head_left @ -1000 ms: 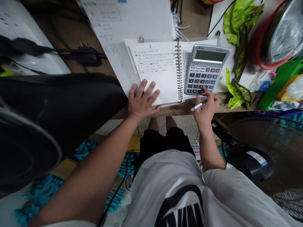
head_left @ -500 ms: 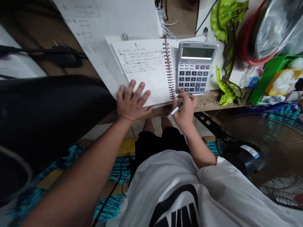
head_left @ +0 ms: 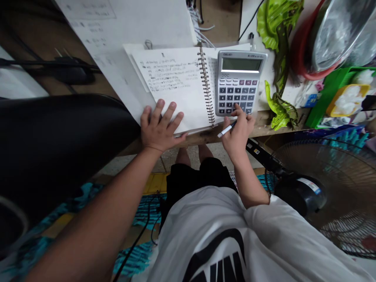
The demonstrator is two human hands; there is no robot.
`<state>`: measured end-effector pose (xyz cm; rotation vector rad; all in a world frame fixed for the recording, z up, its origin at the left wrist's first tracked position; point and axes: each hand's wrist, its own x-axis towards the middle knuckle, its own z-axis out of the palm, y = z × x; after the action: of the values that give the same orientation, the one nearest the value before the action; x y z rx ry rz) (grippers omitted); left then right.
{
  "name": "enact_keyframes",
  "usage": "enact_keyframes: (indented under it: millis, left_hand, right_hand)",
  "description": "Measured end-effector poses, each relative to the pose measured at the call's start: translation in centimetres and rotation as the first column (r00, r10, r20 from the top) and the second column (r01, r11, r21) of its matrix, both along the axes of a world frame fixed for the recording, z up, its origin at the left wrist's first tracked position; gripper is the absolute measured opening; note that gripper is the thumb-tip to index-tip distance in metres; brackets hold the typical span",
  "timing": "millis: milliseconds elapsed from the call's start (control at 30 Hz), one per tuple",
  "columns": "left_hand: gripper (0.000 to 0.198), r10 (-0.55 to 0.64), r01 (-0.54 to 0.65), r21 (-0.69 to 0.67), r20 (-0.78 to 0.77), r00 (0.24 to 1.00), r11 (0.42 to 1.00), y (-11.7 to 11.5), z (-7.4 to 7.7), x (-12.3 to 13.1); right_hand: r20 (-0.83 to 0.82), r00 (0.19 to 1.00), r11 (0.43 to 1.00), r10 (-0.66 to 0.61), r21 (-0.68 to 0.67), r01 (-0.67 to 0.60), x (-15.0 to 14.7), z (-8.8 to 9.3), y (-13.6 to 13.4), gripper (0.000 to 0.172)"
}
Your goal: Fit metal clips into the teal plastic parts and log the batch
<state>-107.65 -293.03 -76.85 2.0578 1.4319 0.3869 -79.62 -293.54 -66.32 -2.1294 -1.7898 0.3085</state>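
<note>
An open spiral notebook (head_left: pixel 182 100) with handwriting on its upper left page lies near the table's front edge. My left hand (head_left: pixel 161 127) rests flat on the page's lower left corner, fingers spread. A silver-grey calculator (head_left: pixel 238 78) with a dim display covers most of the right page. At its lower keys is my right hand (head_left: pixel 238 131), the index fingertip on a key in the bottom rows. A pen (head_left: pixel 226 129) with a white end is held in the same hand, pointing down-left.
Green plastic pieces (head_left: pixel 277 109) lie right of the calculator. Beyond them are a red basin (head_left: pixel 298 58), a green tray (head_left: pixel 323 100) and a yellow container (head_left: pixel 335 107). A fan (head_left: pixel 302 196) stands at the lower right, a black surface (head_left: pixel 67 149) at the left.
My right hand has moved right along the calculator's lower keys, with the pen still in it. The calculator's display no longer shows digits clearly. The whole view has shifted slightly left.
</note>
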Motion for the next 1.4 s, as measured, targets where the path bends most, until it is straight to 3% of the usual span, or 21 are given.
enact_keyframes:
  millis: [267,433,633,867,1133,1400]
  left_hand:
    - [0.089,-0.011,0.010,-0.008,-0.027,1.000,1.000,0.0,0.5,0.2]
    - [0.091,-0.017,0.015,-0.047,-0.043,0.999,0.999,0.2,0.5,0.3]
    - [0.091,-0.012,0.009,-0.052,-0.048,0.999,0.999,0.2,0.5,0.3]
    - [0.087,0.001,-0.001,0.021,-0.021,1.000,1.000,0.0,0.0,-0.1]
    - [0.085,-0.006,0.004,0.052,0.022,1.000,0.999,-0.2,0.0,-0.3]
    - [0.091,0.007,-0.011,0.041,0.100,0.995,0.999,-0.2,0.1,-0.3]
  right_hand:
    - [-0.020,1.000,0.996,-0.010,0.087,0.012,1.6,0.3,-0.1,0.016]
    - [-0.047,0.998,0.998,-0.052,0.019,0.053,2.3,0.0,-0.4,0.019]
    - [-0.062,0.997,0.997,0.046,0.069,-0.042,1.1,0.7,-1.1,0.021]
    - [-0.054,0.986,0.987,0.157,-0.033,-0.158,-1.4,-0.4,-1.5,0.019]
    - [-0.022,0.991,0.982,0.130,-0.133,-0.132,-2.1,-0.7,0.0,0.027]
    - [-0.068,0.997,0.998,0.042,0.042,-0.040,0.7,-0.3,-0.3,0.021]
